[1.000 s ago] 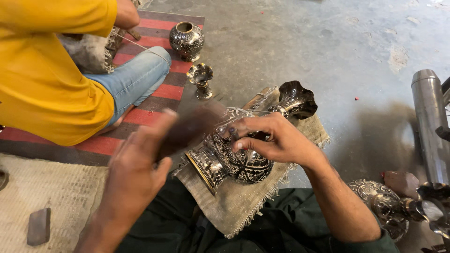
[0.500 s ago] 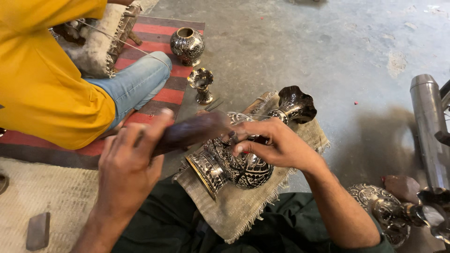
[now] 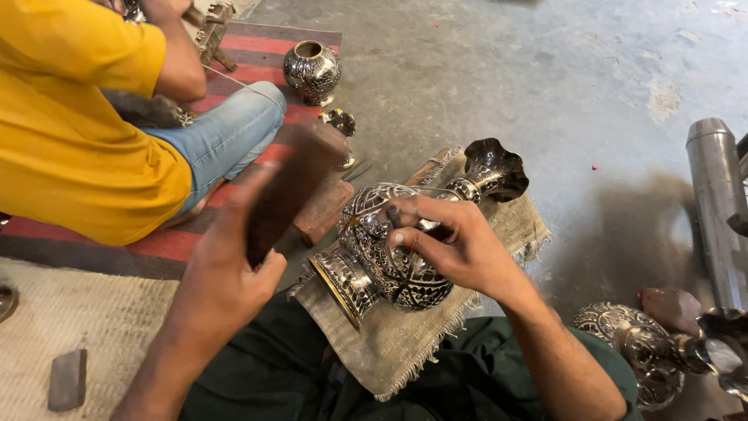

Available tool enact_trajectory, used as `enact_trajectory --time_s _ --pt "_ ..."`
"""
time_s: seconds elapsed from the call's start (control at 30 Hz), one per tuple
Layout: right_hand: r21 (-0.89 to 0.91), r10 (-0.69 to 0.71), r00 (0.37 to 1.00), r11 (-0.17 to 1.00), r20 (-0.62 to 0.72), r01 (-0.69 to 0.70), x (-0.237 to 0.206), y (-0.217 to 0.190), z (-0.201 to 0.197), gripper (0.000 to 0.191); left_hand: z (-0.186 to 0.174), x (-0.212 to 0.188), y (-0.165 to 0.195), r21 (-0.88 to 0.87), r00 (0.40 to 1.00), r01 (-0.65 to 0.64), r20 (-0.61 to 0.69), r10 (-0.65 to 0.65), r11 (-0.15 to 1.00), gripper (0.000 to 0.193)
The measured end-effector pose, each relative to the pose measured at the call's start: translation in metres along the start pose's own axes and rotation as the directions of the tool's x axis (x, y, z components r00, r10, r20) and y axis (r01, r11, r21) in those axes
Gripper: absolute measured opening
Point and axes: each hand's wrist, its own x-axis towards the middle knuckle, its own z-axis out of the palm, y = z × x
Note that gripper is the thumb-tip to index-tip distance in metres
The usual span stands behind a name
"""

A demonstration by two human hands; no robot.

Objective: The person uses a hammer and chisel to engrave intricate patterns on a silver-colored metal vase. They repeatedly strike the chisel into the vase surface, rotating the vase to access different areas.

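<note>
An engraved metal vase [image 3: 405, 257] lies on its side on a burlap cloth [image 3: 405, 351] over my lap, flared mouth [image 3: 499, 168] pointing away. My right hand [image 3: 448, 242] rests on the vase's belly, fingers pinched around a thin tool that is mostly hidden. My left hand [image 3: 226, 273] grips a dark wooden block [image 3: 292, 187] raised up and to the left of the vase, blurred by motion.
A person in a yellow shirt [image 3: 78, 132] and jeans sits at left on a red striped rug [image 3: 156, 242]. A round metal pot [image 3: 312, 72] and a small goblet [image 3: 341, 129] stand beyond. Another engraved vase [image 3: 647, 347] and a steel cylinder [image 3: 717, 203] lie at right. A small stone [image 3: 66, 380] sits at lower left.
My left hand has lifted the wooden block up and away from the vase. The right hand stays on the vase. The person in yellow has shifted an arm.
</note>
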Motion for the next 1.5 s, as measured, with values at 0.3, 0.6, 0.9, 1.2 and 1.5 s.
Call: enact_trajectory --time_s 0.3,0.6,0.9,1.2,1.5 --pt "-0.047 -0.127 0.978 0.990 0.166 0.136 0.008 0.000 -0.011 0.019 -0.003 -0.003 0.004 0.282 0.996 -0.091 0.015 0.091 0.955 0.088" --pt "0.165 -0.160 0.980 0.976 0.114 0.140 0.009 0.018 -0.012 0.015 -0.003 -0.011 -0.001 0.259 0.996 0.075 0.027 -0.085 0.963 0.086" --pt "0.013 -0.063 0.994 0.998 0.086 0.062 0.007 0.015 -0.021 0.026 0.011 -0.012 -0.012 -0.112 0.969 0.231 0.112 -0.219 0.966 0.085" --pt "0.067 -0.088 0.994 0.994 0.061 0.084 0.008 0.017 -0.019 0.028 0.009 0.010 -0.003 -0.118 0.992 0.114 0.061 -0.108 0.986 0.081" --pt "-0.036 -0.057 0.998 0.998 0.036 0.059 0.007 0.019 -0.017 0.031 -0.004 0.025 0.008 0.072 0.980 -0.088 0.186 0.073 0.994 0.087"
